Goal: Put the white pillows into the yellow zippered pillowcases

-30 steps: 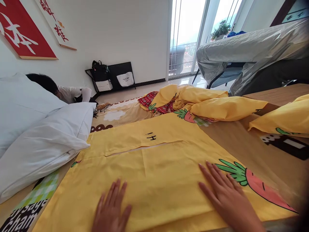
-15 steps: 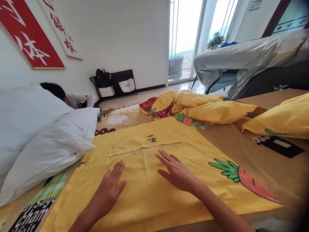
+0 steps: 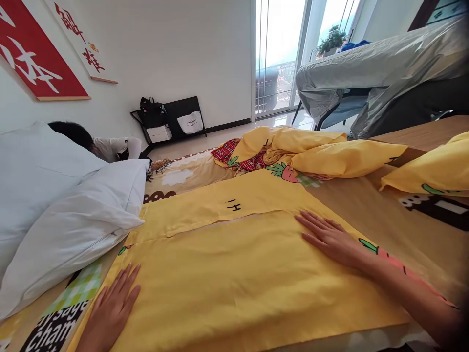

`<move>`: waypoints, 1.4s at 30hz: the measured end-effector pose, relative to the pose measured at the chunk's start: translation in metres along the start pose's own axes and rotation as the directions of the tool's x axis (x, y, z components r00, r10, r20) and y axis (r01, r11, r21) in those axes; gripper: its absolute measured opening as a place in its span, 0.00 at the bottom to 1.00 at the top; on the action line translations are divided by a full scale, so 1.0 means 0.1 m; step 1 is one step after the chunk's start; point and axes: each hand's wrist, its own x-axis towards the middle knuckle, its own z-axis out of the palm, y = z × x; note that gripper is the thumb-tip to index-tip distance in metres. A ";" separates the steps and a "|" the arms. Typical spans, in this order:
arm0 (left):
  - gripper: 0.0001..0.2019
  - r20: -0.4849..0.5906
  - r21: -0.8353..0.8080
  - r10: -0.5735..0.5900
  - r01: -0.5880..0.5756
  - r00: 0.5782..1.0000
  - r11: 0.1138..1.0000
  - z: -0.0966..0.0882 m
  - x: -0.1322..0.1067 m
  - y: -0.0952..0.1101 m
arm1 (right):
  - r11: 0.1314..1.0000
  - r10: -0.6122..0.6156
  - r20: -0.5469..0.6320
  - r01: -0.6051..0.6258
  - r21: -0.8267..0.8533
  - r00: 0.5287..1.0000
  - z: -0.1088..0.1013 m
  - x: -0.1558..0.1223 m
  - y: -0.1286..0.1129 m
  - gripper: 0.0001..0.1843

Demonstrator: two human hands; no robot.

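Observation:
A yellow pillowcase (image 3: 227,274) with "Hi" lettering and carrot prints lies spread on the bed in front of me, its slit opening running across the upper part. Flat on its left side rests my left hand (image 3: 113,305), fingers stretched out. My right hand (image 3: 330,239) lies on the right side, fingers extended, beside a carrot print that my forearm partly covers. Neither hand grips anything. White pillows (image 3: 84,225) are heaped at the left; the nearer one shows a zipper along its edge and touches the pillowcase's upper left.
Crumpled yellow fabric (image 3: 311,151) with red plaid lies beyond the pillowcase, and another yellow piece (image 3: 432,168) at the right. A person (image 3: 106,146) is low behind the pillows. A black rack (image 3: 183,115) holds bags by the wall. A plastic-covered table (image 3: 373,68) stands back right.
My hands have moved apart from the middle of the pillowcase, the left toward its left edge and the right toward its right edge. The fabric between them looks flatter.

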 end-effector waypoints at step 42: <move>0.31 -0.040 -0.279 -0.134 0.118 0.990 0.953 0.15 2.41 -0.35 | 0.950 0.292 -0.095 -0.301 -0.089 0.952 -0.01 2.32 0.09 0.32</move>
